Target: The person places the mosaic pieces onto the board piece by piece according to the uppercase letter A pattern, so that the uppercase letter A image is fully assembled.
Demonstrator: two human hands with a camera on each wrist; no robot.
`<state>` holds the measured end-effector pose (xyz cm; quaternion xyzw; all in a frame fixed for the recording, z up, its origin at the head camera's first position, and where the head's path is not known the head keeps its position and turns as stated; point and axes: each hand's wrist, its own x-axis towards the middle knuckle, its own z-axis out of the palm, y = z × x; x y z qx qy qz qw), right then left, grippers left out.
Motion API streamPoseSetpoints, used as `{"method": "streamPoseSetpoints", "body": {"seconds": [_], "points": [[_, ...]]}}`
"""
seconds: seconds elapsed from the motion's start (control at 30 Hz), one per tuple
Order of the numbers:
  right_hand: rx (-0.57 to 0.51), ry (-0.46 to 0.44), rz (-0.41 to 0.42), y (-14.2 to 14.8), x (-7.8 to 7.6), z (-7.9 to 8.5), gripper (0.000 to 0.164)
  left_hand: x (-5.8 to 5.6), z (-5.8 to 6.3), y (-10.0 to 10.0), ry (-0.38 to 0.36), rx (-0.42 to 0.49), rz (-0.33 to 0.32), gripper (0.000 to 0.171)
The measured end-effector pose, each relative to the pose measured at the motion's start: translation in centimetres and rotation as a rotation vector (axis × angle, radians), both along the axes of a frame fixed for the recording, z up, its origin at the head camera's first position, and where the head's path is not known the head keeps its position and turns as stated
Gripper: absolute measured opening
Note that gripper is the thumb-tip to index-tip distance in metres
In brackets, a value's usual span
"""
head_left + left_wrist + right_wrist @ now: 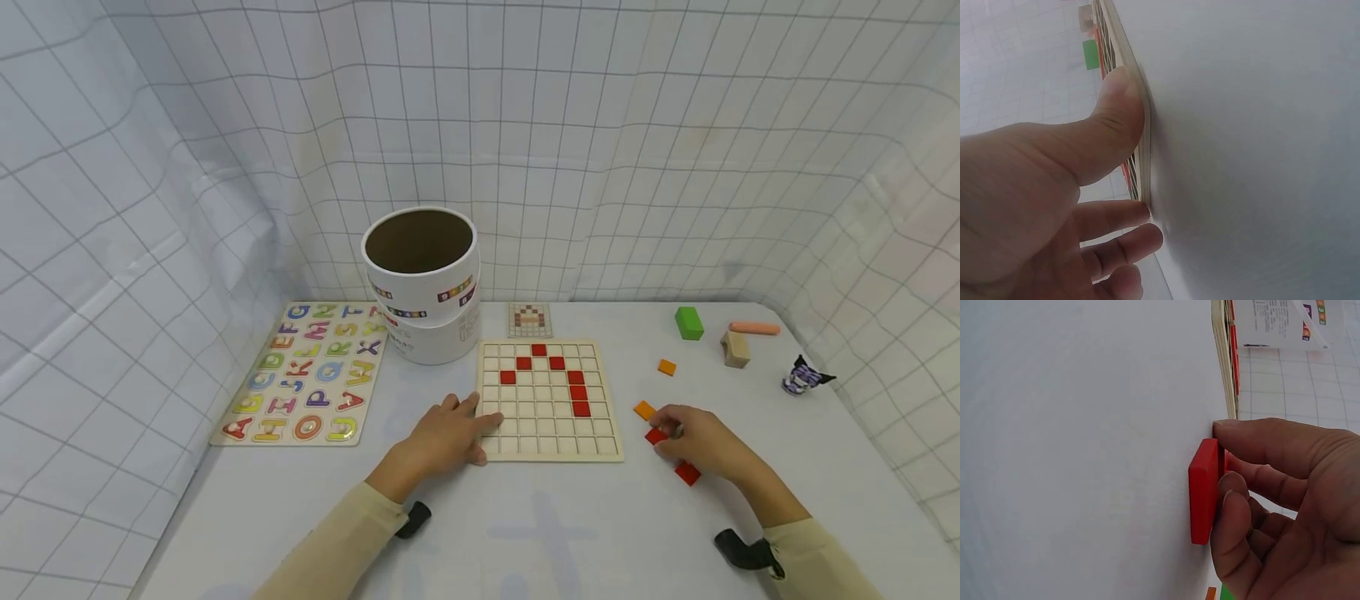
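Observation:
A cream grid board [532, 448] holds several red square tiles in a peaked outline with a short column down its right side. My left hand [447, 433] rests at the board's left edge, its index finger laid over the grid; in the left wrist view the thumb [1124, 103] lies along the edge. To the right of the board, my right hand [705, 442] pinches a red tile [656, 436] at the tabletop, partly hidden by the fingers. Another red tile [687, 473] lies just below that hand, appearing large in the right wrist view. An orange tile [644, 410] lies beside the fingertips.
Behind the board lies a small pattern card [529, 320]. A large white tub [435, 333] and an alphabet board [288, 437] stand left. At the back right are another orange tile [667, 367], a green block [689, 323], a wooden block [736, 349], an orange stick [754, 328] and a wrapped candy [802, 377].

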<state>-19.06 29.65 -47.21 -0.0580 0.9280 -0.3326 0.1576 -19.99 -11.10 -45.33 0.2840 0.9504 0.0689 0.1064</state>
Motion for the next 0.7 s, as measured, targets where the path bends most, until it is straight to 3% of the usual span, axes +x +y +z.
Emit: {"method": "streamPoseSetpoints", "body": {"seconds": [0.7], "points": [[0.002, 0.076, 0.104, 0.31, 0.23, -0.06, 0.03, -0.09, -0.38, -0.05, 0.007, -0.001, 0.0, 0.064]]}}
